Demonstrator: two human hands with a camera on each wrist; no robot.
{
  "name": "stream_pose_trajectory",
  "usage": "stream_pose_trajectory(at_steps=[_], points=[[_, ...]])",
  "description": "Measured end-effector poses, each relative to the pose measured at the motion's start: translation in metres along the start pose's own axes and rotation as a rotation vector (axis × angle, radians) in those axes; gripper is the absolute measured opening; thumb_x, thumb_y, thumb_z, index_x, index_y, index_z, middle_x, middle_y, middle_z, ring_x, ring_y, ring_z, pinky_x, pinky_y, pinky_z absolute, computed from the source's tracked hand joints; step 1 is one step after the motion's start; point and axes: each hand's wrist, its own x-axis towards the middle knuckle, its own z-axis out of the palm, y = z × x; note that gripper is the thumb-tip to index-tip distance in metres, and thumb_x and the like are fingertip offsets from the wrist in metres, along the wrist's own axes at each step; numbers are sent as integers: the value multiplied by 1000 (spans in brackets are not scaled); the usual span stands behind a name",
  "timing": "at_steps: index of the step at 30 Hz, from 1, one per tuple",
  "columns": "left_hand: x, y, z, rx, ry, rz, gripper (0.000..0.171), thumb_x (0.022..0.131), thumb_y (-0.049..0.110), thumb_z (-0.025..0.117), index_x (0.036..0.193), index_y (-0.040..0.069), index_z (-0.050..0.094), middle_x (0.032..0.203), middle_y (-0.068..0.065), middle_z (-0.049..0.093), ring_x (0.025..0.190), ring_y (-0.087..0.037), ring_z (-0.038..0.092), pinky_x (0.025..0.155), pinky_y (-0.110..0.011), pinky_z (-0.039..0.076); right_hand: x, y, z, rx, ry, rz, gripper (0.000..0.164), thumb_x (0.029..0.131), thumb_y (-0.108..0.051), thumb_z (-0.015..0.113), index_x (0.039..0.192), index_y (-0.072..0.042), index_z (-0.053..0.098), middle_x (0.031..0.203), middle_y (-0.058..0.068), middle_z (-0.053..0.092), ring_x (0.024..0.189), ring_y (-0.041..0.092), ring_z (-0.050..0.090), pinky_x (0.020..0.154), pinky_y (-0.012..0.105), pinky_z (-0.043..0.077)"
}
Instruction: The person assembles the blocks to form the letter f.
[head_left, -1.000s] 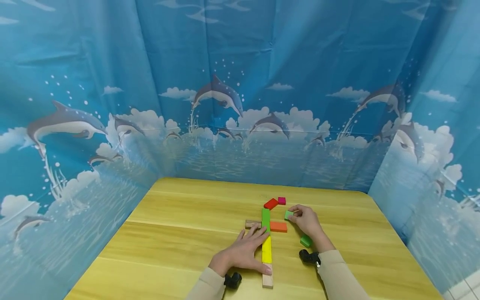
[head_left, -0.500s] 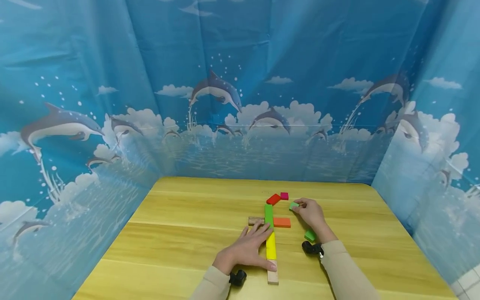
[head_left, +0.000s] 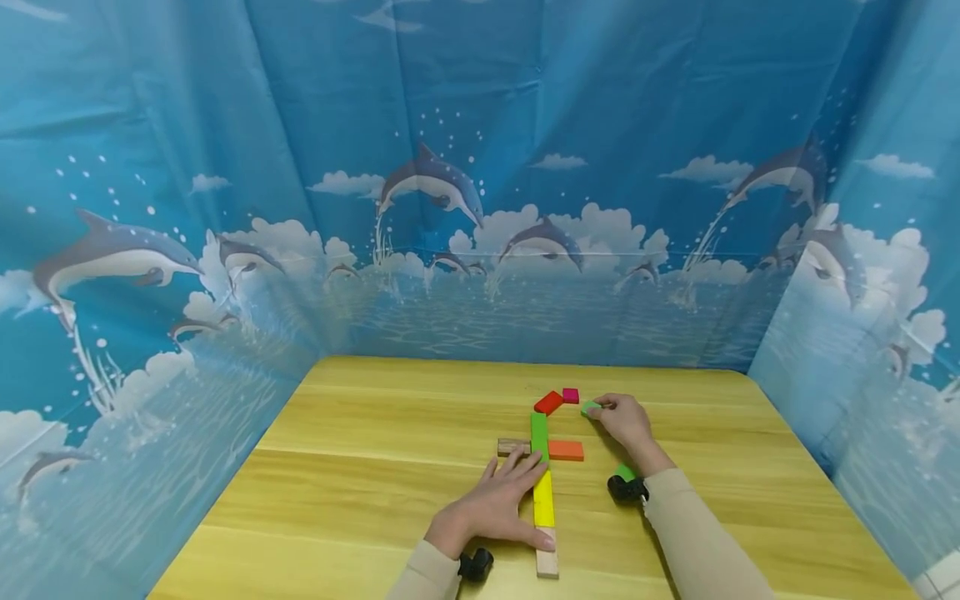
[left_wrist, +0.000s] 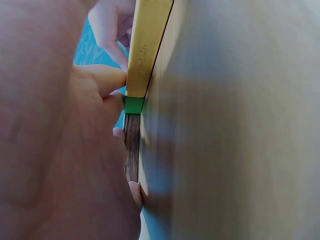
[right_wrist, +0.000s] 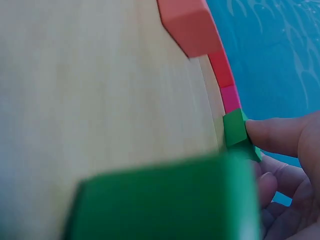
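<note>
My right hand (head_left: pixel 626 425) pinches a small green block (head_left: pixel 589 409) between thumb and fingers, just right of a magenta block (head_left: pixel 571 396). A slanted red block (head_left: pixel 549 403) lies left of the magenta one. My left hand (head_left: pixel 491 504) rests with spread fingers over a column of blocks: a green block (head_left: pixel 539 429), a yellow block (head_left: pixel 543 500) and a pale wooden block (head_left: pixel 547 565). Its thumb touches the pale block. A brown block (head_left: pixel 513 447) and an orange block (head_left: pixel 566 451) stick out either side of the column's green block.
Another green block (head_left: pixel 626 472) lies beneath my right wrist, partly hidden by the wrist camera (head_left: pixel 627 490); it looms large in the right wrist view. A yellow wood-grain table (head_left: pixel 360 467) carries everything. A blue dolphin curtain (head_left: pixel 480 317) hangs behind it.
My right hand has moved the small green block away from me and slightly right, up beside the magenta block. The left hand stays over the column. The head view has shifted slightly.
</note>
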Motion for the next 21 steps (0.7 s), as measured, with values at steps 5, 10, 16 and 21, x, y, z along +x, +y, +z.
stream_pose_trajectory(at_steps=[5, 10, 16, 21], points=[[1, -2, 0, 10, 13, 5, 109, 81, 76, 64, 163, 28, 12, 169, 7, 3, 154, -20, -6, 118, -63, 4, 9, -1, 1, 6, 24, 14, 38, 99, -29, 66, 125, -3, 68, 117, 20, 66, 98, 35, 62, 79, 47, 51], [0, -1, 2, 11, 7, -4, 110, 80, 78, 63, 163, 29, 11, 169, 9, 3, 154, -18, -7, 118, -63, 4, 14, 2, 1, -16, 37, 48, 42, 99, -33, 65, 128, -4, 66, 117, 20, 67, 94, 32, 63, 79, 47, 50], [1, -2, 2, 13, 6, 2, 109, 81, 77, 64, 163, 28, 12, 169, 9, 3, 154, -20, -6, 119, -62, 4, 16, 1, 1, 19, 37, 84, 45, 98, -36, 65, 131, -4, 65, 109, 17, 72, 73, 22, 67, 82, 48, 50], [2, -4, 1, 13, 11, 6, 109, 81, 76, 64, 163, 28, 13, 169, 8, 3, 154, -20, -5, 119, -62, 4, 16, -1, 1, 32, 50, 97, 47, 98, -39, 66, 129, -4, 65, 94, 10, 73, 71, 20, 67, 81, 48, 50]])
